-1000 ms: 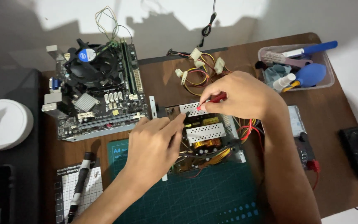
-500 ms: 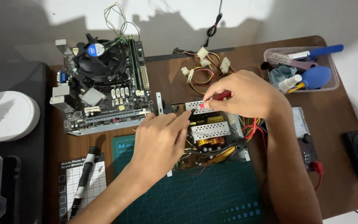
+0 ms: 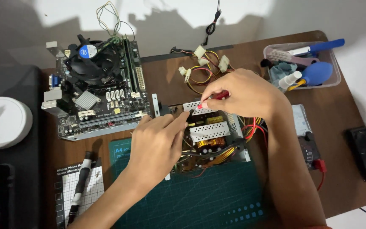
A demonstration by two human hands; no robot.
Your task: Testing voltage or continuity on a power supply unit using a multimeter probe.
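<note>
In the head view, the two hands are covering much of the opened power supply unit, so its left part and the exact spot being worked on are hidden; only the perforated metal plates, copper coils and some yellow and red wires are showing between and below the fingers. The unit is lying on the brown worktop, its lower edge overlapping the top of the green cutting mat, just right of the motherboard. The left hand is reaching up from the lower left, palm down, its fingers curled and pressed together against a small dark part at the unit's top-left; what exactly the fingertips are gripping is too small to make out. The right hand is coming in from the right, wrist bent, with thumb and forefinger pinching a red-handled tool, most of which is concealed in the fist, and its tip cannot be made out. The right forearm is hiding part of the multimeter. The clear plastic tray of cleaning tools is sitting at the upper right, and a black pen is lying on a gridded pad at the lower left, cut off by the frame edge.
</note>
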